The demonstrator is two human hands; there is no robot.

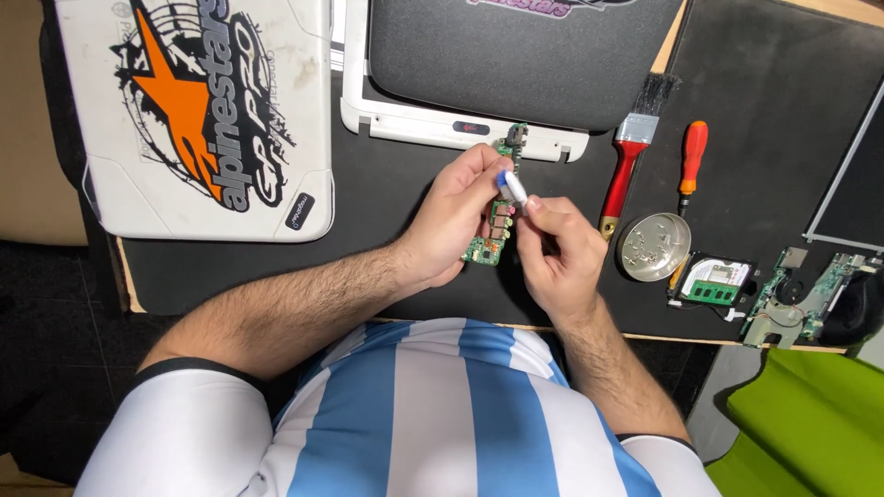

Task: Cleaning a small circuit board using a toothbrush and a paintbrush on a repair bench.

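Left hand: the left hand is closing around a small green circuit board, the fingers curling over its left edge and gripping it upright above the table.
Right hand: the right hand is pinching a small white stick with a blue tip between thumb and forefinger; the other fingers are folding in.
Contact: the blue tip is lying against the upper part of the board, near the left thumb; whether it is touching a component I cannot tell.
Board position: the circuit board is being held in the air over the black mat, just in front of the white laptop frame.
Around the hands: a red-handled brush and an orange screwdriver are lying to the right, near a round metal dish with small screws.
Further right: a module with a green memory stick and another green board with a fan are resting by the table edge.
Far left: a white laptop lid with an orange star sticker is lying flat.
Risk, slipping: in my judgement the board is gripped only along its edge, so hard pressing with the stick could be twisting it out of the fingers.
Risk, damage: too much force from the tip could be bending small connectors on the board.
Risk, dish: the right elbow is working close to the dish, and a wide move could be spilling the screws.
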